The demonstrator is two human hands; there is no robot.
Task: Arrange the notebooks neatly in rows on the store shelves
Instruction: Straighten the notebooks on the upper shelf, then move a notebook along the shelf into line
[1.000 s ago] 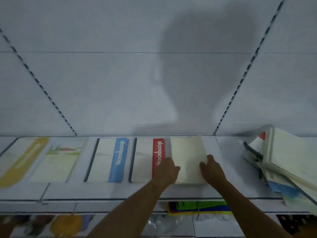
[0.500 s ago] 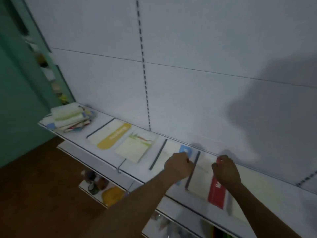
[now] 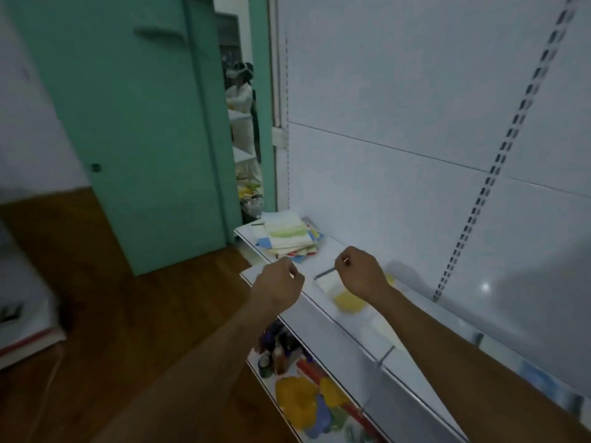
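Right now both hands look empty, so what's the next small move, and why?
Probably reach forward to the loose stack of notebooks at the shelf end and take the top one. Left hand and right hand hover with fingers curled, holding nothing, and that pile is unsorted beside the yellow-banded notebook.

white shelf (image 3: 323, 262), notebook pile (image 3: 285, 238) at its end, yellow-banded notebook (image 3: 343, 294) flat

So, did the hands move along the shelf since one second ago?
Yes. Both hands went left along the shelf: from the plain notebook past the row to the yellow notebook, left hand and right hand now near the notebook pile.
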